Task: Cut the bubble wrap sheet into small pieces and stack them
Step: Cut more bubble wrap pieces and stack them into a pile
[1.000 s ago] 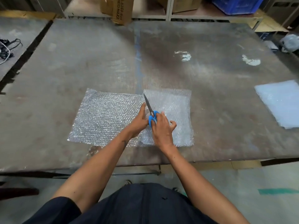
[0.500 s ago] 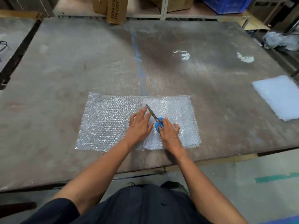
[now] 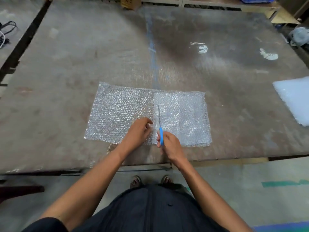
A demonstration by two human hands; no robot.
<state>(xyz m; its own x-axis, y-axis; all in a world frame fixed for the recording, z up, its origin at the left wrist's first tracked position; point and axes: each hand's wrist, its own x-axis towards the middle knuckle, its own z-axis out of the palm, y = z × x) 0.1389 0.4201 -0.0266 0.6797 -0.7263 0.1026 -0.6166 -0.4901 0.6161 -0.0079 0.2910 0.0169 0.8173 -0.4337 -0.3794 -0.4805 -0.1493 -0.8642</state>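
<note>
Worn, scuffed grey tabletop [image 3: 234, 101] fills the head view, with a faded blue stripe [image 3: 151, 47] running from far to near down its middle and cardboard boxes [image 3: 129, 2] at the far edge; the bubble wrap sheet [image 3: 120, 113] lies flat near the near edge of the table, its right portion [image 3: 182, 114] looking whiter and denser, apparently doubled or overlapped, though the frame does not settle which; a separate pale stack [image 3: 294, 99] lies well apart at the far right, judged to be finished pieces. Right hand [image 3: 170, 144] is closed around the blue handles of the scissors [image 3: 160, 126], whose blades point away from the body along the boundary between the two portions; whether the blades are parted cannot be told. Left hand [image 3: 138, 131] rests on the sheet just left of the blades, fingers curled and pressing or pinching the film; which of the two is unclear. Step in hand, as judged: a straight cut from the near edge toward the far edge. Procedure: hold the film taut just beside the cut line with the left hand, fingers clear of the blades; keep the blades aligned with the boundary; advance with long, partly closed strokes rather than full snips, since thin film tends to bunch and fold between the blades; walk the left hand forward as the cut lengthens; once the piece is free, carry it to the stack at the right.
</note>
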